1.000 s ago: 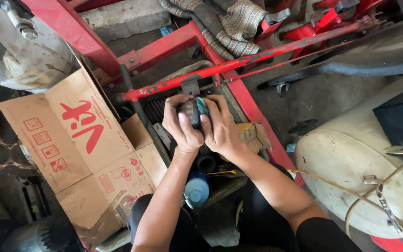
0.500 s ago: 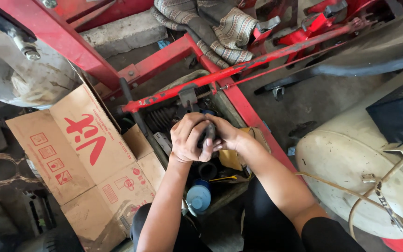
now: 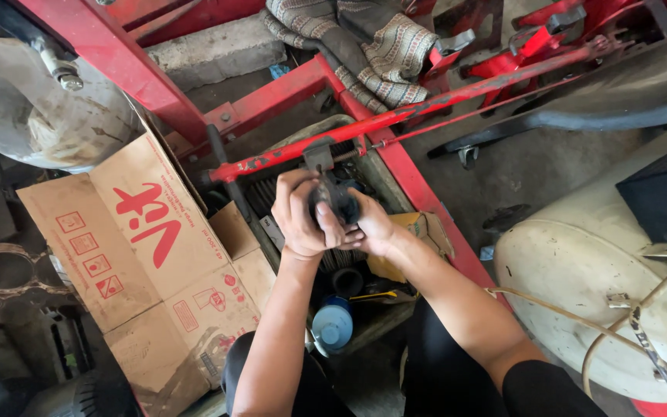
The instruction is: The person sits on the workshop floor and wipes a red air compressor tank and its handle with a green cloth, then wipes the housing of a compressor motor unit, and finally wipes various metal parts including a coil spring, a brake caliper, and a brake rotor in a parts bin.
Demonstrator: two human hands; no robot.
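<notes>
Both of my hands are wrapped around a small dark metal part (image 3: 335, 198) held over an open box of tools. My left hand (image 3: 300, 216) grips it from the left, fingers curled over its top. On its right side my right hand (image 3: 370, 224) cups it, thumb pressing the lower edge. Most of the part is hidden by my fingers. A red metal bar (image 3: 426, 104) runs just above my hands.
A flattened cardboard box (image 3: 137, 247) with red print lies at left. A blue round container (image 3: 333, 326) and a yellow-handled tool (image 3: 372, 296) sit below my hands. A cream-coloured tank (image 3: 588, 270) stands at right, a striped cloth (image 3: 364, 38) on the red frame above.
My hands have turned the dark part between them; my left hand now covers more of its top. The view has shifted slightly, with the cardboard box lower left.
</notes>
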